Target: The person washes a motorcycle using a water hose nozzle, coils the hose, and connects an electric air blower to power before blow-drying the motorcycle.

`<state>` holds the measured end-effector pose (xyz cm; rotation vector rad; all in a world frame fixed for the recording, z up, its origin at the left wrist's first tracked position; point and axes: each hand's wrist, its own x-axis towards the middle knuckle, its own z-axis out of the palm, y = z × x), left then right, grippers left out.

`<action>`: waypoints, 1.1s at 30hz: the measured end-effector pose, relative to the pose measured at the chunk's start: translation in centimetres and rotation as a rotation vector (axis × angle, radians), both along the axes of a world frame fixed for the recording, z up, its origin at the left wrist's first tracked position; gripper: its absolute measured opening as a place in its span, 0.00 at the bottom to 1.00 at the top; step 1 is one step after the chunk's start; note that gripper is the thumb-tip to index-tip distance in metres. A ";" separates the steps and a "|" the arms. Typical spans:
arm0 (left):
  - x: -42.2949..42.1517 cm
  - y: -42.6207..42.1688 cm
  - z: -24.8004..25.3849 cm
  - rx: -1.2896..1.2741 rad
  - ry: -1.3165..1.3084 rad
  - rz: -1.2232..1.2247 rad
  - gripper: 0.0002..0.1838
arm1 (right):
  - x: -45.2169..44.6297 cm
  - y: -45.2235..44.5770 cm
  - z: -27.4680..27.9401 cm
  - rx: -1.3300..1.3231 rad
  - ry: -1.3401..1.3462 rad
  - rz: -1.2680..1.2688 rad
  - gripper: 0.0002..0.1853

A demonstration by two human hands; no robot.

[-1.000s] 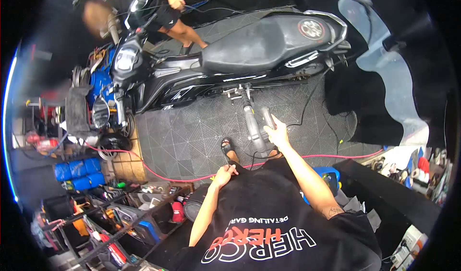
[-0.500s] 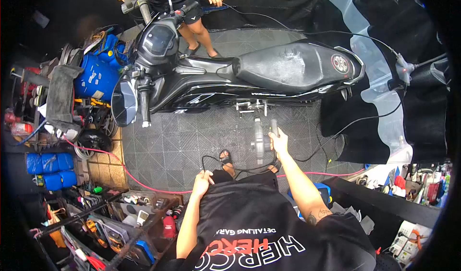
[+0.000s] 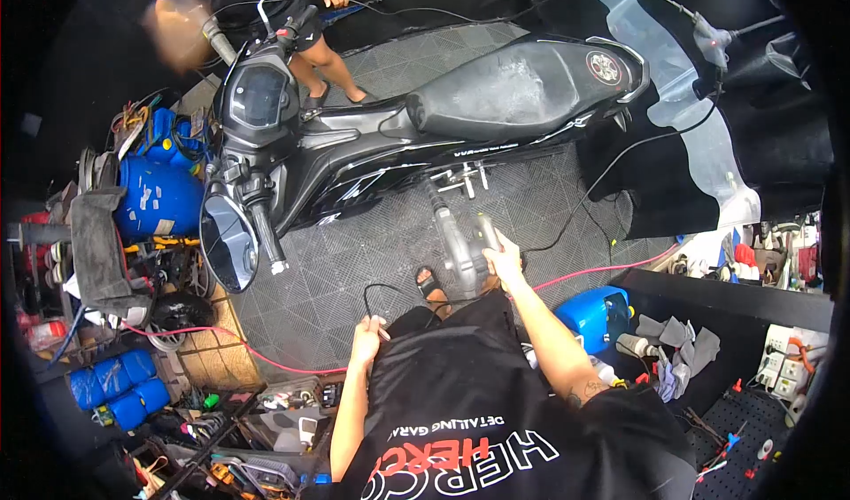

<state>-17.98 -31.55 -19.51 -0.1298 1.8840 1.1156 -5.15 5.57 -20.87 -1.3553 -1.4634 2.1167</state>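
My right hand (image 3: 505,263) is closed round the handle of a grey blower (image 3: 459,256), whose nozzle points up toward the lower side of a black scooter (image 3: 345,177). My left hand (image 3: 367,339) is held in front of my black shirt, its fingers closed on a thin black cable (image 3: 368,296) that loops toward the blower. The scooter's black seat (image 3: 505,88) has pale, dusty-looking marks. Its mirror (image 3: 230,241) and handlebar are at the left.
A co-worker (image 3: 314,44) stands beyond the scooter, near another blower-like tool (image 3: 215,38). A pink hose (image 3: 584,274) crosses the dark tiled floor (image 3: 310,310). Blue containers (image 3: 159,194) stand at the left, and a blue container (image 3: 593,318) at the right. Tool shelves are lower left.
The blower's nozzle has swung left in my right hand. The scooter sits further left and higher in view than half a second ago. The co-worker's tool has also moved left in view.
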 end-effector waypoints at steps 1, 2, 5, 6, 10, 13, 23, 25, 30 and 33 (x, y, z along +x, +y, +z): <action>-0.3 0.1 0.3 0.003 0.004 0.000 0.17 | 0.3 -0.3 0.0 -0.001 -0.005 -0.048 0.41; -0.5 0.1 0.6 0.004 0.007 0.002 0.17 | 0.7 -0.7 -0.1 -0.005 -0.011 -0.095 0.40; -0.2 -0.4 0.4 0.009 0.010 0.011 0.17 | 1.0 -1.4 0.6 0.076 0.020 -0.246 0.38; 0.0 -0.5 0.2 0.012 0.012 0.013 0.17 | 1.0 -1.6 1.0 0.100 0.029 -0.287 0.38; 0.6 -0.2 0.2 -0.009 0.105 -0.046 0.20 | 0.7 -1.5 1.5 0.198 -0.058 -0.225 0.38; 0.8 0.0 0.4 -0.025 0.096 -0.049 0.21 | 1.4 -0.7 1.0 0.092 -0.059 -0.130 0.38; 2.2 -0.6 -0.9 -0.024 0.128 -0.063 0.21 | -1.4 -0.9 3.7 0.018 -0.068 0.260 0.38; 2.8 -0.5 -0.5 -0.019 0.149 -0.061 0.21 | -1.0 -1.1 5.7 -0.028 -0.027 0.224 0.38; 4.1 -0.8 -0.8 -0.001 0.117 0.039 0.19 | -0.7 -4.8 12.3 0.161 -0.067 0.016 0.38; 4.5 -0.4 -1.6 0.016 0.127 0.069 0.18 | -0.3 -4.8 14.8 0.163 -0.011 0.042 0.36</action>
